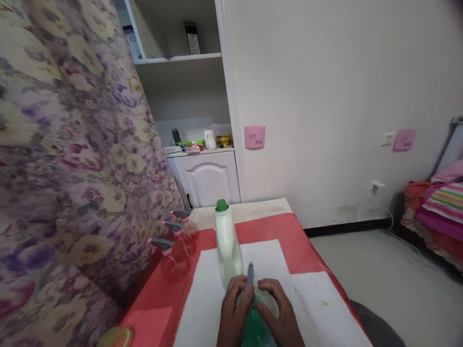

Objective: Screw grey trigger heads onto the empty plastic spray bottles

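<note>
Low in the head view, a green spray bottle with a grey spray head stands between my two hands. My left hand is closed, thumb and fingers pinching the spray head from the left. Curled around the bottle's right side is my right hand, its thumb at the neck; its lower fingers are partly hidden. Just behind my left hand rises a tall pale green bottle, upright, with a green stopper-like piece in its mouth.
Several clear pink spray bottles with grey heads stand at the left. White paper covers part of the red tablecloth. A round greenish lid or bowl sits near left. A floral curtain hangs close to the table's left side.
</note>
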`<state>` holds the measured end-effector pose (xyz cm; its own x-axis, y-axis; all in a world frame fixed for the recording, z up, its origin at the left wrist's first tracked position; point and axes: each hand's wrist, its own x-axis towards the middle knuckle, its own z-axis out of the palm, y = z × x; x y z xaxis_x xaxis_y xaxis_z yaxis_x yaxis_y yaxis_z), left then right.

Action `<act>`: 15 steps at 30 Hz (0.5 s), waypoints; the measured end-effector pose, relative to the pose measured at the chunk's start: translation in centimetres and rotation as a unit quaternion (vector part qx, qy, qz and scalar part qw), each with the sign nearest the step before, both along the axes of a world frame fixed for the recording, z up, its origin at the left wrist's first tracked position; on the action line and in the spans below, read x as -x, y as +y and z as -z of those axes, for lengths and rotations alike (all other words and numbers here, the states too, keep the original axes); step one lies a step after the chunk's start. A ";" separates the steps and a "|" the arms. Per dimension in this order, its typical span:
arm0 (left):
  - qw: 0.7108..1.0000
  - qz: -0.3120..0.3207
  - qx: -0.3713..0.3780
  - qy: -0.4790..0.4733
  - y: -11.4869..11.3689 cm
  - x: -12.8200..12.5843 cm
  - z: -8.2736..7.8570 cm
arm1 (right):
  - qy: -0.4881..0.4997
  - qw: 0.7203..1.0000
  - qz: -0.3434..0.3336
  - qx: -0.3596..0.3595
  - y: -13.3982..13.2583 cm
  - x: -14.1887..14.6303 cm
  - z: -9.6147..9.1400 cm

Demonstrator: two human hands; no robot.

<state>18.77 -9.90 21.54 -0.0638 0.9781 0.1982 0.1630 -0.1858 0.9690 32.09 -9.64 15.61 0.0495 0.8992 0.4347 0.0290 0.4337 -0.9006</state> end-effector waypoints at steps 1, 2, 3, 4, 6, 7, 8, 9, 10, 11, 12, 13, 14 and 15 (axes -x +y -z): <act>1.000 -0.002 -0.002 -0.001 0.0 0.0 0.0 | 0.006 1.000 0.013 0.002 0.0 0.4 0.1; 1.000 -0.002 -0.003 -0.002 0.0 0.0 0.0 | 0.010 1.000 0.022 0.004 0.0 0.9 0.1; 1.000 0.000 -0.004 -0.004 0.0 0.0 -0.1 | 0.011 1.000 0.028 0.007 0.1 1.4 0.0; 1.000 0.005 -0.004 -0.005 0.0 0.0 -0.1 | 0.007 0.999 0.033 0.012 0.1 1.8 -0.2; 1.000 0.012 -0.002 -0.006 0.0 0.1 -0.1 | -0.009 0.999 0.031 0.011 0.3 2.1 -0.5; 1.000 0.015 -0.002 -0.003 0.0 0.1 0.0 | -0.021 1.000 0.019 0.003 0.3 1.9 -0.6; 1.000 0.016 -0.002 0.000 0.0 0.1 0.0 | -0.033 0.999 0.002 -0.011 0.4 1.6 -0.6; 1.000 0.013 -0.003 0.003 0.1 0.2 0.1 | -0.042 0.999 -0.018 -0.026 0.5 1.3 -0.6; 1.000 0.011 -0.005 0.005 0.1 0.2 0.2 | -0.047 0.997 -0.039 -0.039 0.5 0.9 -0.6; 1.000 0.009 -0.006 0.007 0.1 0.2 0.2 | -0.050 0.996 -0.056 -0.046 0.5 0.5 -0.5; 1.000 0.009 -0.006 0.008 0.2 0.2 0.3 | -0.050 0.996 -0.065 -0.043 0.5 0.3 -0.4; 1.000 0.010 -0.003 0.008 0.2 0.2 0.3 | -0.047 0.996 -0.063 -0.032 0.4 0.3 -0.3; 1.000 0.011 0.001 0.007 0.2 0.1 0.3 | -0.043 0.997 -0.056 -0.014 0.4 0.4 -0.2; 1.000 0.013 0.005 0.005 0.2 0.1 0.3 | -0.038 0.998 -0.045 0.005 0.3 0.6 -0.1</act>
<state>18.64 -9.70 21.26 -0.0371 0.9812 0.1894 0.1679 -0.1807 0.9691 31.45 -9.33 15.73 -0.0643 0.9024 0.4260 0.0584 0.4295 -0.9012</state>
